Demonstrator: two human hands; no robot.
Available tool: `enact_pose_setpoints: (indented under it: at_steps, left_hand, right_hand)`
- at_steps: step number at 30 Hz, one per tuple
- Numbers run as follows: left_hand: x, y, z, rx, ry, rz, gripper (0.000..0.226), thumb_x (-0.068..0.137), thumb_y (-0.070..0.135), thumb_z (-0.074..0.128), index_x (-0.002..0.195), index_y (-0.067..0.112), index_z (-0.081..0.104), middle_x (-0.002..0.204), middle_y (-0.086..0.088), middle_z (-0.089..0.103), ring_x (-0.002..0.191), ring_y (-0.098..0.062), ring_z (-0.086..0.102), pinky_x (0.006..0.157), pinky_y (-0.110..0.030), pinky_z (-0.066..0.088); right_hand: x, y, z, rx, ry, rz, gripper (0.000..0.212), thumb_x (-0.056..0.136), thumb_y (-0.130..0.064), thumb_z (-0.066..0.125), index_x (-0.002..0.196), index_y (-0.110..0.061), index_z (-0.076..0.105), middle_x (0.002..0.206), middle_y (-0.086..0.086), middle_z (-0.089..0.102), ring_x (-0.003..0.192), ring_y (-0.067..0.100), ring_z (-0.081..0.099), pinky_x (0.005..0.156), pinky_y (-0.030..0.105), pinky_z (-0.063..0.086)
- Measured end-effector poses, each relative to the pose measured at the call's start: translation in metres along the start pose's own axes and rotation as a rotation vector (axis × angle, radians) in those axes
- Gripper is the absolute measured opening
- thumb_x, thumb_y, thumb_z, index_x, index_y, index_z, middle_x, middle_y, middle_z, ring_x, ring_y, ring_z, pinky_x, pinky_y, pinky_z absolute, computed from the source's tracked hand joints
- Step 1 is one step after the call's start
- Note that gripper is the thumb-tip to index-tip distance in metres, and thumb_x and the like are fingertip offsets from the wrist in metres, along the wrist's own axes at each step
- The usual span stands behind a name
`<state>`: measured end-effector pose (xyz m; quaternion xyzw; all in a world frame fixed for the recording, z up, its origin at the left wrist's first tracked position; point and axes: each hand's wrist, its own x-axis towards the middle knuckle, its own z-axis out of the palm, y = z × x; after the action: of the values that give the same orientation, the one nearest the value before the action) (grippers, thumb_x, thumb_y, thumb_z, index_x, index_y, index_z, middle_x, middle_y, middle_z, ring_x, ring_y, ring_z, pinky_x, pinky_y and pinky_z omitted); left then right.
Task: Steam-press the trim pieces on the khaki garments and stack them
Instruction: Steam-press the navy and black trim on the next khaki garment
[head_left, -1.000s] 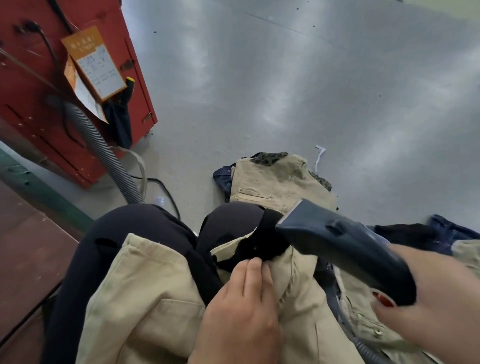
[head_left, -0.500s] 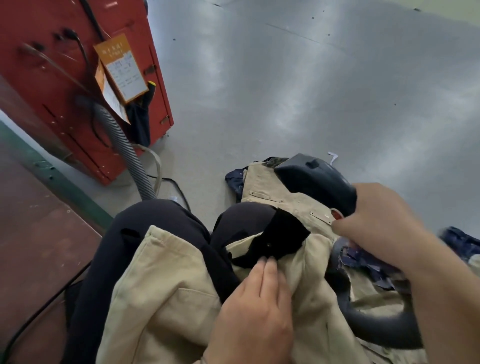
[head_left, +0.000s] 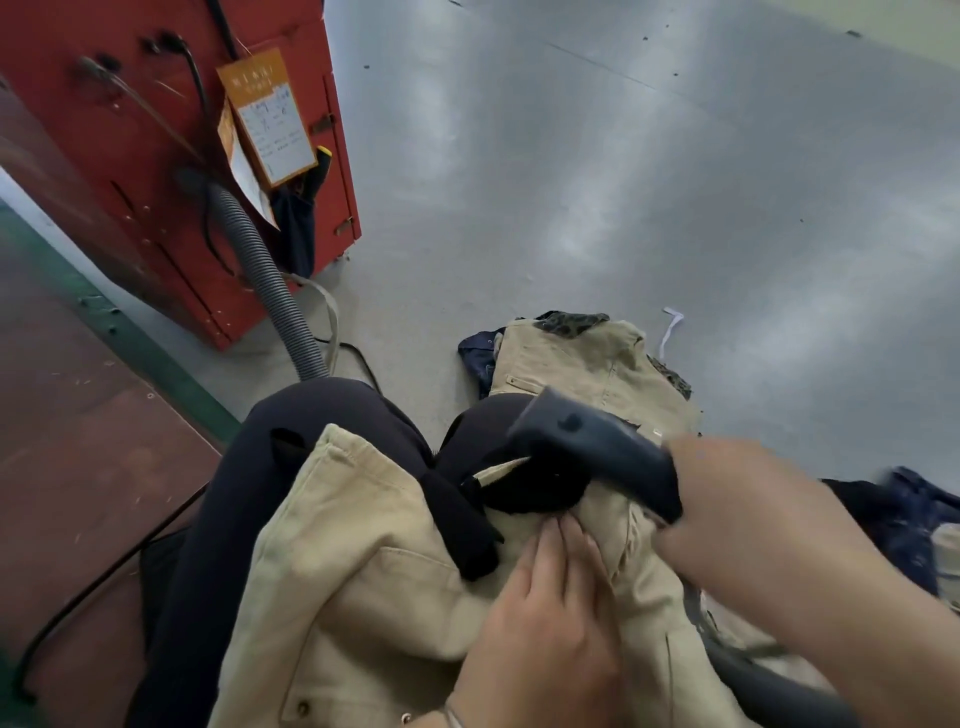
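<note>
Fingers (head_left: 563, 545) flat on matte khaki garment (head_left: 363, 587).

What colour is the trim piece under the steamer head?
Black, against the khaki garment; the trim shows in the head view.

Open passage is offered by the bare grey floor (head_left: 649, 182) at the far right. The far left is blocked by a red cabinet (head_left: 156, 156) and its ribbed hose (head_left: 270, 291) (running toward the lap). Ahead, a khaki pile (head_left: 587, 364) is met.
</note>
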<state>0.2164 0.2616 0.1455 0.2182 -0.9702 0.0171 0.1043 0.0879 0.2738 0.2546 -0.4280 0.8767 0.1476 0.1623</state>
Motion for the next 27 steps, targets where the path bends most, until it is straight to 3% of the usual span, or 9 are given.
enact_pose_setpoints:
  at_steps: [2, 6, 8, 11, 15, 17, 20, 23, 27]
  left_hand:
    - [0.001, 0.000, 0.001, -0.024, -0.002, -0.001, 0.054, 0.089, -0.001, 0.024, 0.086, 0.006, 0.078, 0.091, -0.014, 0.074, 0.084, -0.024, 0.071, 0.075, -0.029, 0.057]
    - [0.005, -0.005, -0.003, -0.131, -0.086, 0.040, 0.045, 0.079, 0.011, 0.036, 0.099, 0.006, 0.075, 0.098, -0.010, 0.073, 0.090, -0.022, 0.070, 0.079, -0.027, 0.056]
    - [0.010, -0.008, -0.006, -0.150, -0.161, 0.073, 0.052, 0.077, 0.014, 0.032, 0.108, 0.006, 0.072, 0.106, -0.010, 0.071, 0.098, -0.020, 0.068, 0.083, -0.026, 0.055]
    - [0.027, -0.010, -0.014, -0.077, -0.153, 0.144, 0.060, 0.079, 0.013, 0.023, 0.122, 0.006, 0.064, 0.117, -0.010, 0.067, 0.108, -0.020, 0.062, 0.092, -0.026, 0.050]
    - [0.042, -0.007, -0.017, 0.054, -0.107, 0.353, 0.066, 0.084, 0.015, 0.005, 0.144, -0.002, 0.029, 0.146, -0.021, 0.038, 0.134, -0.032, 0.037, 0.114, -0.040, 0.027]
    - [0.033, -0.006, -0.013, 0.011, -0.035, 0.273, 0.063, 0.085, 0.018, 0.013, 0.137, 0.002, 0.046, 0.138, -0.016, 0.050, 0.128, -0.028, 0.046, 0.109, -0.040, 0.035]
    - [0.006, -0.003, -0.011, -0.240, -0.057, 0.152, 0.044, 0.078, 0.028, 0.044, 0.107, 0.012, 0.073, 0.111, -0.006, 0.070, 0.105, -0.021, 0.065, 0.090, -0.033, 0.052]
    - [-0.004, -0.003, 0.000, -0.174, 0.000, 0.171, 0.044, 0.069, 0.039, 0.062, 0.105, 0.017, 0.075, 0.111, -0.002, 0.070, 0.107, -0.015, 0.065, 0.089, -0.028, 0.053]
    - [0.001, -0.006, 0.006, -0.193, 0.009, 0.139, 0.044, 0.066, 0.040, 0.070, 0.102, 0.017, 0.076, 0.108, -0.003, 0.071, 0.104, -0.015, 0.066, 0.086, -0.028, 0.054]
  right_hand:
    - [0.022, -0.001, -0.009, 0.062, 0.089, 0.055, 0.028, 0.085, -0.019, 0.059, 0.072, -0.023, 0.034, 0.070, -0.006, 0.042, 0.058, 0.013, 0.043, 0.048, 0.025, 0.029]
    - [0.033, 0.015, -0.031, 0.217, 0.201, 0.046, 0.013, 0.073, -0.012, 0.067, 0.079, -0.013, 0.056, 0.066, 0.006, 0.061, 0.060, 0.026, 0.062, 0.053, 0.028, 0.048]
    - [0.020, 0.025, -0.037, 0.252, 0.265, -0.011, 0.016, 0.065, -0.013, 0.072, 0.074, -0.013, 0.059, 0.059, 0.008, 0.064, 0.055, 0.030, 0.065, 0.058, 0.042, 0.058]
    - [-0.003, 0.032, -0.040, 0.229, 0.321, -0.060, 0.026, 0.056, -0.012, 0.080, 0.066, -0.018, 0.057, 0.054, 0.005, 0.060, 0.052, 0.027, 0.060, 0.058, 0.048, 0.056]
    - [-0.014, 0.041, -0.040, 0.231, 0.332, -0.042, 0.040, 0.052, -0.009, 0.085, 0.060, -0.025, 0.050, 0.046, -0.002, 0.055, 0.046, 0.024, 0.057, 0.055, 0.046, 0.053]
    - [-0.019, 0.044, -0.035, 0.232, 0.322, -0.025, 0.041, 0.050, -0.009, 0.085, 0.059, -0.027, 0.049, 0.047, -0.003, 0.054, 0.048, 0.024, 0.055, 0.055, 0.045, 0.052]
    - [-0.024, 0.050, -0.021, 0.243, 0.290, -0.016, 0.041, 0.051, -0.007, 0.083, 0.059, -0.029, 0.049, 0.046, -0.004, 0.052, 0.050, 0.024, 0.054, 0.054, 0.044, 0.050]
    - [-0.024, 0.048, -0.005, 0.180, 0.194, -0.032, 0.035, 0.060, -0.021, 0.077, 0.064, -0.032, 0.045, 0.055, -0.005, 0.054, 0.057, 0.015, 0.054, 0.056, 0.037, 0.049]
    - [-0.009, 0.023, 0.001, -0.055, 0.003, 0.015, 0.022, 0.079, -0.035, 0.060, 0.074, -0.029, 0.040, 0.069, -0.010, 0.052, 0.059, 0.005, 0.049, 0.046, 0.022, 0.032]
